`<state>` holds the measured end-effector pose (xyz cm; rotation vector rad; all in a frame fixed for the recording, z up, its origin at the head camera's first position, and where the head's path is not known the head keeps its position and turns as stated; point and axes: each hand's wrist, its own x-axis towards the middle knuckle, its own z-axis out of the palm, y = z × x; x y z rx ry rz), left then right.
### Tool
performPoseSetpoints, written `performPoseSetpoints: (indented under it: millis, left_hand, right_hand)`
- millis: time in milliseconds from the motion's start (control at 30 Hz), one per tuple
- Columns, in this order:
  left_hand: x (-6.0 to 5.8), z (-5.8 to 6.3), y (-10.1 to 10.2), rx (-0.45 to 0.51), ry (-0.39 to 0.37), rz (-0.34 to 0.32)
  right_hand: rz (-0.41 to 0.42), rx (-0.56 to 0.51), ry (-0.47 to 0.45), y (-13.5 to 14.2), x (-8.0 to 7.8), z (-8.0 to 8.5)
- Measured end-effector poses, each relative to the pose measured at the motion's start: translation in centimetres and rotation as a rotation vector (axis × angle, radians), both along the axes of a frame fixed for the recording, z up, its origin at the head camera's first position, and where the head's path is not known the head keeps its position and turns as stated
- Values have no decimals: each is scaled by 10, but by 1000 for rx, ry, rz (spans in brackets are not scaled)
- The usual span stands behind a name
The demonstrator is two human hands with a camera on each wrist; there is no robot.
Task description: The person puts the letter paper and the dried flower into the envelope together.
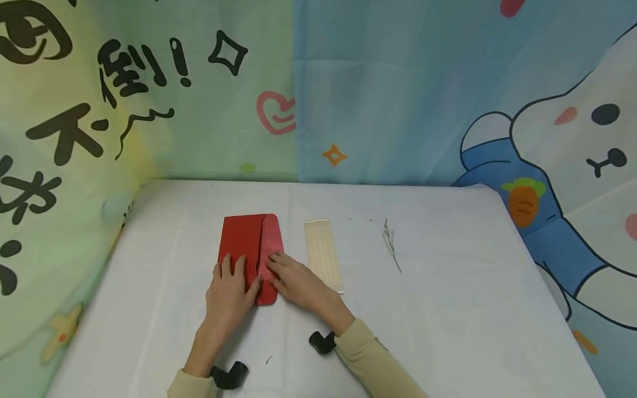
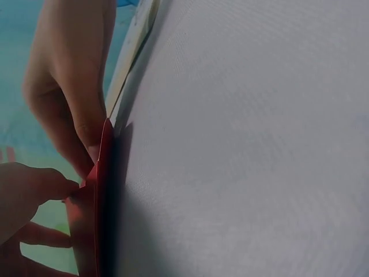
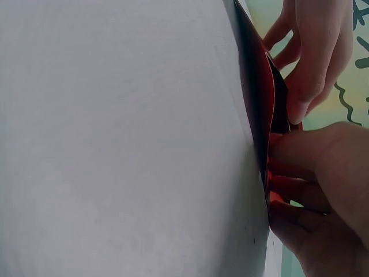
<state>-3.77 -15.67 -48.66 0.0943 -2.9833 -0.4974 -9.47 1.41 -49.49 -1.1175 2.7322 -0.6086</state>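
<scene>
A red envelope [image 1: 240, 235] lies on the white table, its lighter red flap [image 1: 273, 232] opened out on the right side. My left hand [image 1: 230, 298] rests on the envelope's body with spread fingers, the thumb near the opening. Across the flap lie the fingers of my right hand [image 1: 306, 284]. In the right wrist view a dark gap shows at the opening of the envelope [image 3: 264, 104], beside the right hand [image 3: 323, 179]. From the left wrist the envelope [image 2: 85, 231] appears almost edge-on, with the left thumb on it.
Right of the envelope lies a pale wooden slatted strip [image 1: 322, 249], close to the right hand. A dried sprig [image 1: 390, 243] lies farther right. Small dark bits are scattered on the white tabletop [image 1: 448, 304]. Printed cloth [image 1: 373, 110] hangs behind the table.
</scene>
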Motion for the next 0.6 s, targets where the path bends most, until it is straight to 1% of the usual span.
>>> performPoseSetpoints:
  millis: [167, 333, 433, 600]
  left_hand:
    - [0, 1, -1, 7, 9, -6]
    - [-1, 3, -2, 40, -22, -17]
    - [-1, 6, -4, 42, -44, -53]
    - [-3, 8, -9, -6, -64, -120]
  right_hand:
    - [1, -5, 13, 1, -1, -2]
    - [9, 1, 11, 1, -4, -3]
    - [13, -2, 9, 0, -5, -3]
    - [16, -15, -8, -2, -5, -2]
